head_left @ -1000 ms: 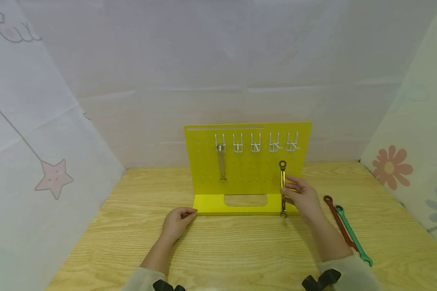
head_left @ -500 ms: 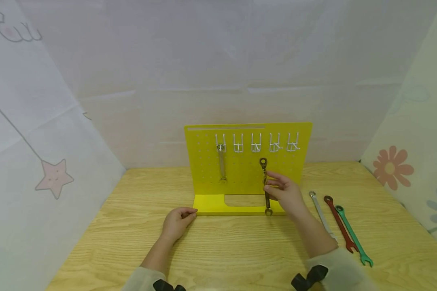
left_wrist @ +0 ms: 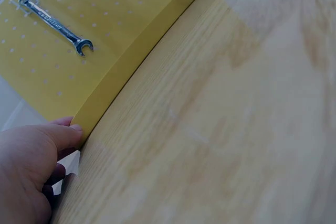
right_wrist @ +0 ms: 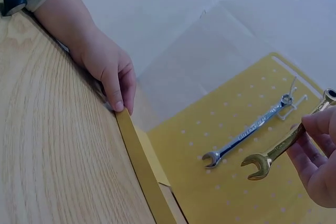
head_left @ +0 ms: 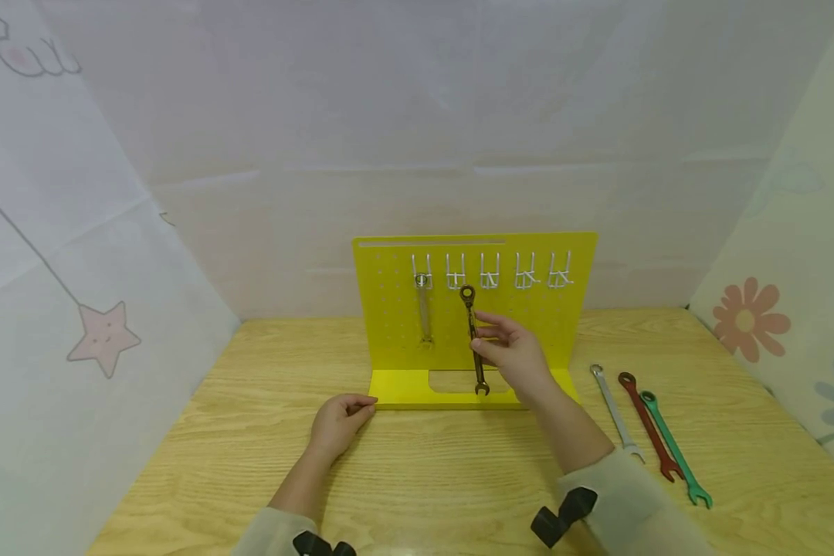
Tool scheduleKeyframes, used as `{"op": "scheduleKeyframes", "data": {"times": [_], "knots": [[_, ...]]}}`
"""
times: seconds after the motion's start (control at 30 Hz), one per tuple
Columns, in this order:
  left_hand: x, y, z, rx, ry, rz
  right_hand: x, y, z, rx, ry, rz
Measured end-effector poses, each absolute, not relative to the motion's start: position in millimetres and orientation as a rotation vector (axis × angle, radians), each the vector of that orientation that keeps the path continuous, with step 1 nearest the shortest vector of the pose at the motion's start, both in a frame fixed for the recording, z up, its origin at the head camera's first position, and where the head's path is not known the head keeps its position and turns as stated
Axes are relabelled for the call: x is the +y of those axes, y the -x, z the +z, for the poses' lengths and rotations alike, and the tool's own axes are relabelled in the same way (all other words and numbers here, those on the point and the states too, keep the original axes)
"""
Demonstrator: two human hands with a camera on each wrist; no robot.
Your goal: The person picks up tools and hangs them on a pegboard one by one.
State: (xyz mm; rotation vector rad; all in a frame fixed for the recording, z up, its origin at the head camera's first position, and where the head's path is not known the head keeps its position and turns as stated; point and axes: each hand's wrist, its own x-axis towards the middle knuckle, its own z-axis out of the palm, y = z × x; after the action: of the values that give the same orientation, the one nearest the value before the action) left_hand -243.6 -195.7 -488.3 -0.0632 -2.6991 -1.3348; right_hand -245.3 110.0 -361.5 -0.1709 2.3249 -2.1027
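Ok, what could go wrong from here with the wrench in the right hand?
The right hand pinches the gold wrench partway along its shaft, so it might twist or slip. Swung left, it could knock the silver wrench hanging on the yellow pegboard. The left hand holds only the pegboard's left front corner, so a push elsewhere might shift it.

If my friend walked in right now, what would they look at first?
Probably the big bright yellow pegboard, standing towards the back of the wooden table. Next, maybe the shiny gold-coloured wrench that the right hand holds up in front of it. Then the red wrench and green wrench, lying on the table at the right.
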Motion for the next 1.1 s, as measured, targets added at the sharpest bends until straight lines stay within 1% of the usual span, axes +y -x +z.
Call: {"op": "scheduleKeyframes", "data": {"times": [0.27, 1.1], "knots": [[-195.2, 245.2, -488.1, -2.711, 0.05, -1.338, 99.3, 251.8, -357.2, 2.307, 0.197, -2.116], [-196.3, 246.2, -491.3, -2.701, 0.074, -1.343, 87.7, 273.0, -368.0, 2.279, 0.074, -2.182]]}}
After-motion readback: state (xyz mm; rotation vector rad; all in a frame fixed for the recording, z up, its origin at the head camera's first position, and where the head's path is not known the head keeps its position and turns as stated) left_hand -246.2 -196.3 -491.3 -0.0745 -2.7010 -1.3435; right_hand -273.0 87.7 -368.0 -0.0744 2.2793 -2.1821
